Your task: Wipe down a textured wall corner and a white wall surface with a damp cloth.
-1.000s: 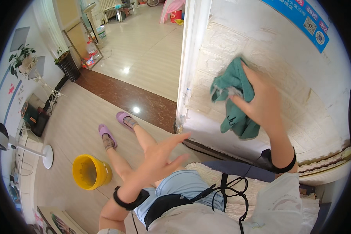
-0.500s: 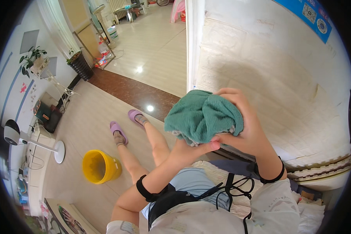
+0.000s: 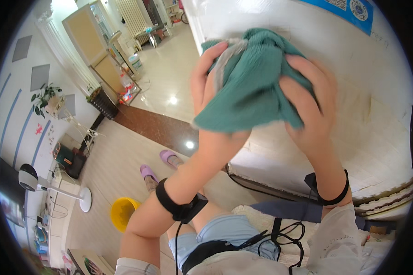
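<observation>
Between my two hands, in front of the white wall point(image 3: 371, 91), is a loosely bunched green cloth point(image 3: 252, 87) with a pale grey strip along one side. My left hand point(image 3: 205, 75) grips its left side, the fingertips curled over the grey strip. On the right side, my right hand point(image 3: 312, 98) has its fingers pressed into the folds. One lower corner of the cloth spreads out toward my left wrist. Parts of both hands are covered by the fabric, and motion slightly blurs the right one.
A yellow bucket point(image 3: 123, 213) stands on the floor left of my legs. Farther left are a white lamp-like device point(image 3: 85, 199) on a round base and a potted plant point(image 3: 46, 100). Black cords point(image 3: 284, 236) lie across my lap. A blue sign point(image 3: 353, 13) is on the wall.
Both hands have raised the cloth up and away from my body. Its compact bundle has loosened and spread, showing the grey strip. The view has shifted too.
</observation>
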Demonstrator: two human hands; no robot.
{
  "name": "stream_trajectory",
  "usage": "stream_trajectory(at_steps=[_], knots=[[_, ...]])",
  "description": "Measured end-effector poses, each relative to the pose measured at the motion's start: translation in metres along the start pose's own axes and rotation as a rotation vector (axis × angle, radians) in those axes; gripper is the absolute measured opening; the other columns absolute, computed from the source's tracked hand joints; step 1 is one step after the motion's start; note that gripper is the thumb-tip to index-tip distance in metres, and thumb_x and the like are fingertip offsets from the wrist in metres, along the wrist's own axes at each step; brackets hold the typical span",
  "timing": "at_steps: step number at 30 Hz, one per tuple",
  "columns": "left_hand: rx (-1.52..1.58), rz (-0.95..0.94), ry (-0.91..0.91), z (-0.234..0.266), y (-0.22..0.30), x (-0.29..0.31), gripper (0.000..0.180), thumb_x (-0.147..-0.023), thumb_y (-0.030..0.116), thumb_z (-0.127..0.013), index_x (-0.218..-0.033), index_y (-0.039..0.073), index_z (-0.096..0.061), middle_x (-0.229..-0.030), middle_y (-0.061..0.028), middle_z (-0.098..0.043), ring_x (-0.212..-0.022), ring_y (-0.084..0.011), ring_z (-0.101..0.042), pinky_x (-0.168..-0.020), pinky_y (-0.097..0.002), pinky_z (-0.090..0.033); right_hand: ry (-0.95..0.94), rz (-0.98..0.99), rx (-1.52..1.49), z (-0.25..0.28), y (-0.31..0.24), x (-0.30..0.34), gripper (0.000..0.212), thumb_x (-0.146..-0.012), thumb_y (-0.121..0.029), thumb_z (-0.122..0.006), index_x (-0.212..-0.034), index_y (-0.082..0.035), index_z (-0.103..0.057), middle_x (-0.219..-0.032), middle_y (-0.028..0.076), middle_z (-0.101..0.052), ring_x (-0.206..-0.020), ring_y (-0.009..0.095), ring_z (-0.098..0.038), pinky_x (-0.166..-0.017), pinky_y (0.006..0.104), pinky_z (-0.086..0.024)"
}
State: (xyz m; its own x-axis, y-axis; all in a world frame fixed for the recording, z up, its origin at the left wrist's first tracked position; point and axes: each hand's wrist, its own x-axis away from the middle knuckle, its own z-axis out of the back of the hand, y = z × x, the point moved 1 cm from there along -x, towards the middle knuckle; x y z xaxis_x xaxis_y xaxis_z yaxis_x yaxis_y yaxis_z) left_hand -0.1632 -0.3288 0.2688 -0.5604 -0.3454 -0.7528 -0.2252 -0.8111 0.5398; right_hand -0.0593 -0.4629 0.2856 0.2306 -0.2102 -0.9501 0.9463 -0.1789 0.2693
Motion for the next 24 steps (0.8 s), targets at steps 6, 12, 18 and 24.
stream_trajectory(at_steps=[6,12,18,24], knots=[[-0.202,-0.555,0.066,-0.041,-0.052,0.007,0.042,-0.076,0.008,-0.063,-0.117,0.001,-0.06,-0.129,-0.0172,-0.056,-0.116,-0.0395,-0.052,-0.102,-0.0466,-0.037,-0.155,-0.032,0.173,-0.013,-0.003,0.064,0.025,-0.067,-0.007,-0.068,-0.092,-0.009,-0.067,-0.11,0.012,-0.061,-0.098,0.032,-0.054,-0.075,0.0397,-0.049],[-0.081,-0.411,-0.08,-0.071,-0.046,0.048,0.042,-0.075,0.01,-0.063,-0.116,-0.001,-0.06,-0.128,-0.0179,-0.056,-0.109,-0.04,-0.053,-0.094,-0.0453,-0.044,-0.217,-0.029,0.178,0.01,0.003,0.127,0.026,-0.064,-0.008,-0.068,-0.09,-0.008,-0.066,-0.109,0.013,-0.061,-0.092,0.033,-0.054,-0.072,0.041,-0.048],[0.006,-0.331,0.225,-0.049,-0.017,-0.03,0.052,-0.068,0.01,-0.07,-0.117,-0.002,-0.058,-0.123,-0.0186,-0.057,-0.104,-0.0376,-0.054,-0.09,-0.045,-0.041,-0.074,-0.086,0.119,-0.012,0.022,0.013,0.031,-0.065,-0.008,-0.065,-0.095,-0.006,-0.066,-0.112,0.013,-0.06,-0.09,0.032,-0.054,-0.074,0.0386,-0.046],[-0.132,-0.527,0.069,-0.062,-0.05,0.015,0.043,-0.073,0.01,-0.063,-0.115,-0.003,-0.059,-0.121,-0.0176,-0.058,-0.104,-0.0356,-0.056,-0.089,-0.0426,-0.046,-0.067,-0.102,0.14,-0.009,0.005,0.082,0.029,-0.064,-0.008,-0.066,-0.092,-0.007,-0.067,-0.108,0.013,-0.063,-0.086,0.03,-0.055,-0.072,0.0377,-0.046]])
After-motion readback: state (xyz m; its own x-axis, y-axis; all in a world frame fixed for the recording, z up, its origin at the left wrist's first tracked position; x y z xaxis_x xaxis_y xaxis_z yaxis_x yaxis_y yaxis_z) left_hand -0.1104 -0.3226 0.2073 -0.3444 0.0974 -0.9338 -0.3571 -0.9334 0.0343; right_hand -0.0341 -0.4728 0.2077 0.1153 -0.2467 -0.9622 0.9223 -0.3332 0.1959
